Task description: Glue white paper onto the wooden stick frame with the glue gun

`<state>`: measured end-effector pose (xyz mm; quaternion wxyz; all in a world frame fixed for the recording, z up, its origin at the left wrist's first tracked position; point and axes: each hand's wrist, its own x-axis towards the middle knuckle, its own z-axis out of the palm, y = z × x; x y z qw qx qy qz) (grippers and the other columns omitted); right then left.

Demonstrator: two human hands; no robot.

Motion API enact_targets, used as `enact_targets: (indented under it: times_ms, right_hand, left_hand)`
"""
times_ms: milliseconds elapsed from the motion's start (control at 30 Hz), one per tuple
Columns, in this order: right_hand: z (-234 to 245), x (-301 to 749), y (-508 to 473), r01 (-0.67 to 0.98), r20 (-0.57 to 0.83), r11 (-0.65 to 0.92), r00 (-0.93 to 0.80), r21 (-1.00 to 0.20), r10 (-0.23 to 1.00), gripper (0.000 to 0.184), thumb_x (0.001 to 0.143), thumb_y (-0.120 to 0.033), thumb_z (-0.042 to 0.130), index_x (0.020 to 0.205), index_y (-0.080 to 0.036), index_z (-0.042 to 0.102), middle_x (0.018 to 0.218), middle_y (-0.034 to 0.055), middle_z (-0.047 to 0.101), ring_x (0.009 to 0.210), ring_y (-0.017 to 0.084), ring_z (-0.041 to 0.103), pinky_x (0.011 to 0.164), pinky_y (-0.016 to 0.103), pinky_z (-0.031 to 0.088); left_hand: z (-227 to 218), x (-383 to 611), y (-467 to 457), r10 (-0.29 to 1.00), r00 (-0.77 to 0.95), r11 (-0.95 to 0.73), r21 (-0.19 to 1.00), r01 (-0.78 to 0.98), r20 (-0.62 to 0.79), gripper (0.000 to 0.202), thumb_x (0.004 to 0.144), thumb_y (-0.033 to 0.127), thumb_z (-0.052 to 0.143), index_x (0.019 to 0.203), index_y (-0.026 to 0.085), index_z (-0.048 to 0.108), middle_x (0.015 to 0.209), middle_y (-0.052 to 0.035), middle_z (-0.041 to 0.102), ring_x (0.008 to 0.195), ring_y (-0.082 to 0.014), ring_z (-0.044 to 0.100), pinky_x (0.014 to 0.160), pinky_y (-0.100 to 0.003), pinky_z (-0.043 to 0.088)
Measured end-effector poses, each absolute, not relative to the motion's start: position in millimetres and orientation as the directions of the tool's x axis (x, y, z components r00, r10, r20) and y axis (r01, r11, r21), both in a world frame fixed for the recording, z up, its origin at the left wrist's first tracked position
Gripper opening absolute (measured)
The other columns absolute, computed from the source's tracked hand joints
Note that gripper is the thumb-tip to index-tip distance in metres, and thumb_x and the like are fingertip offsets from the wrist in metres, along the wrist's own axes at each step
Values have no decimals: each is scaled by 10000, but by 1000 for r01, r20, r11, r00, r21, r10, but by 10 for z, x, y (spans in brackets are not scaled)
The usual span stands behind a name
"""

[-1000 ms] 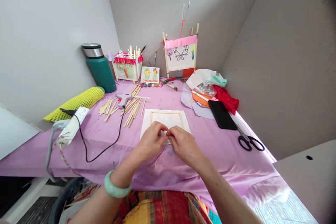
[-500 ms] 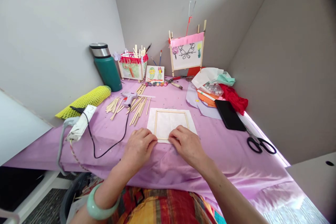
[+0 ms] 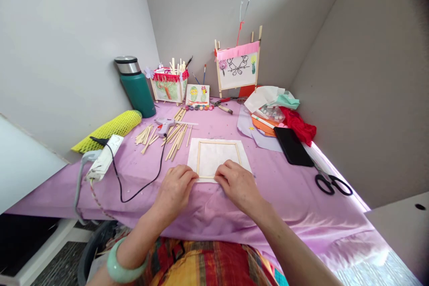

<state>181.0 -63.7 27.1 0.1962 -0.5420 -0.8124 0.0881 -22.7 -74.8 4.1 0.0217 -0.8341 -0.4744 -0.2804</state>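
A white sheet of paper [image 3: 193, 152] lies flat on the purple cloth in front of me. On it rests a square frame of thin wooden sticks [image 3: 217, 143]. My left hand [image 3: 177, 187] is closed in a pinch at the sheet's near left corner, just beside the frame's corner. Closer to the middle of the near edge, my right hand [image 3: 237, 184] pinches the paper along the near stick. The right fingers hide the frame's near right corner. A green bangle [image 3: 122, 262] circles my left forearm.
Loose wooden sticks [image 3: 177, 143] and a glue gun [image 3: 165, 126] lie left of the paper, its cord trailing to a power strip [image 3: 104, 156]. A phone [image 3: 294, 146] and scissors [image 3: 331, 184] lie right. Behind stand a green bottle [image 3: 136, 91] and a decorated box [image 3: 167, 88].
My left hand has shifted slightly left along the near edge, and its fingertips sit a little higher. My right hand has hardly moved; the frame and paper stay in place.
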Motion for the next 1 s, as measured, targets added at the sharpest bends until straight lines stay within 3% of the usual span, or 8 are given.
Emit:
enact_targets:
  times_ms: [67, 167, 333, 433, 567, 733, 900, 1000]
  right_hand:
    - [269, 1809, -638, 845, 221, 395, -334, -360, 916, 109, 889, -218, 574, 798, -219, 634, 853, -2, 598, 819, 129, 566, 678, 233, 371]
    - [251, 1809, -639, 843, 234, 401, -335, -359, 913, 103, 889, -218, 575, 803, -221, 632, 853, -2, 596, 827, 131, 565, 687, 234, 375]
    - [230, 1813, -630, 838, 245, 408, -337, -361, 909, 97, 884, -214, 580, 800, -218, 630, 856, -1, 600, 833, 135, 565, 692, 233, 378]
    - [235, 1813, -628, 836, 231, 409, -344, -366, 910, 98, 885, -211, 577, 802, -214, 630, 856, 2, 603, 823, 134, 567, 689, 231, 380]
    - [241, 1814, -626, 836, 233, 409, -343, -366, 910, 94, 886, -206, 572, 813, -218, 631, 860, 5, 601, 823, 135, 567, 686, 234, 381]
    - [229, 1819, -622, 830, 225, 410, -347, -378, 910, 87, 883, -203, 575, 813, -216, 626, 858, 0, 598, 826, 132, 566, 697, 235, 382]
    - [241, 1845, -606, 824, 213, 401, -342, -401, 915, 79, 878, -199, 567, 827, -210, 626, 869, 1, 601, 814, 130, 568, 700, 236, 381]
    - [283, 1867, -550, 807, 154, 394, -365, -441, 918, 94, 882, -201, 547, 837, -207, 630, 866, -1, 612, 787, 125, 578, 685, 234, 378]
  left_hand:
    - [46, -267, -731, 763, 361, -556, 261, 789, 536, 211, 932, 153, 403, 980, 172, 607, 992, -75, 629, 926, -191, 546, 814, -350, 436]
    - [92, -282, -693, 754, 408, -567, 196, 800, 515, 231, 928, 157, 411, 1019, 182, 621, 1053, -71, 655, 978, -205, 559, 859, -380, 430]
    - [233, -198, -604, 853, 309, -363, 51, 931, 420, 242, 916, 205, 446, 802, 161, 655, 861, -79, 690, 859, -256, 610, 790, -442, 437]
    - [269, -120, -485, 835, 353, -429, 99, 898, 422, 218, 910, 170, 443, 948, 142, 655, 1022, -105, 687, 967, -247, 618, 859, -421, 454]
    - [202, -64, -296, 805, 490, -554, 128, 822, 335, 335, 897, 229, 496, 1205, 114, 558, 1298, -159, 571, 1189, -266, 535, 990, -442, 423]
    - [131, -85, -240, 799, 489, -571, 185, 800, 351, 315, 909, 159, 420, 1166, 140, 600, 1282, -132, 593, 1196, -247, 535, 1022, -451, 415]
    - [140, -43, -379, 758, 519, -649, 381, 659, 394, 267, 902, 165, 472, 1094, 153, 657, 1194, -89, 655, 1140, -189, 577, 1009, -362, 458]
    - [115, -18, -425, 756, 521, -654, 417, 632, 396, 246, 892, 168, 497, 1062, 166, 676, 1169, -80, 670, 1112, -190, 598, 1006, -372, 465]
